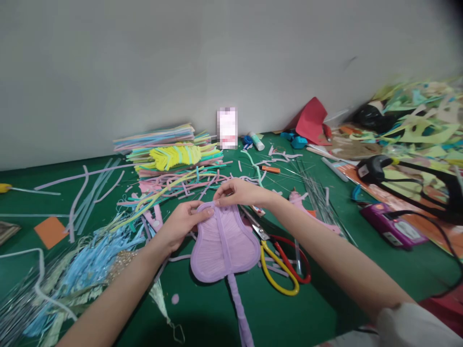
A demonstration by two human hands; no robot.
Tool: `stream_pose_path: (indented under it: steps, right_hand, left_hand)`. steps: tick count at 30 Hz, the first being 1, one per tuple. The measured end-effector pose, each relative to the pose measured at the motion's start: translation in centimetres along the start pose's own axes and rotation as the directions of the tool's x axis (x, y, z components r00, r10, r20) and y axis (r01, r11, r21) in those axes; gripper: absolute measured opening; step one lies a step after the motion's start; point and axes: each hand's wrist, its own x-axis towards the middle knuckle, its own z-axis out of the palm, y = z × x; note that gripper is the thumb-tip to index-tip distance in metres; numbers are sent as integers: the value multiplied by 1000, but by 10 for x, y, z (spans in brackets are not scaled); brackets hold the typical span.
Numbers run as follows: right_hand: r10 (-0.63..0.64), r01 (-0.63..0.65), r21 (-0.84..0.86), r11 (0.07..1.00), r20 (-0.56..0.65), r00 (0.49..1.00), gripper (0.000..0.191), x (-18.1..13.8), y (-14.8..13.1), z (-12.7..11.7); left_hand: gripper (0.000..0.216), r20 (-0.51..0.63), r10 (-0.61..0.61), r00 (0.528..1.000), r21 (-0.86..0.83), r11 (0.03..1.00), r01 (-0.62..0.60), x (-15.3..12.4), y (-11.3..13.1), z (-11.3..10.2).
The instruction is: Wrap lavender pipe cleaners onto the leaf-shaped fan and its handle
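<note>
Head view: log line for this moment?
left hand: holds lilac fan top-left edge | right hand: pinches fan's top rim | fan: lying on green table | scissors: right of fan, untouched

Bare left hand (181, 224), right hand (240, 193); white sleeve (412, 326).

A single head-worn camera looks forward and down, from close above, across a cluttered green tabletop (307, 318) toward a plain pale grey wall (144, 58) behind it.

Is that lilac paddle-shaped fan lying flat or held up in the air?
Lying flat: the lilac paddle-shaped fan rests on the green table, left hand and right hand pinching its far edge.
</note>
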Motion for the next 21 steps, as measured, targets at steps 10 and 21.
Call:
stream_pose_path:
  steps: [10,21]
  right_hand:
    - [-6,6,31,1000,-15,1000,32,-3,-2,1]
    - [-267,67,-410,910,-453,850,24,-45,-12,34]
  left_hand:
    - [33,-6,-10,1000,-90,996,9,-2,1,4]
    - [37,-49,56,997,-204,977,-65,1,3,-2]
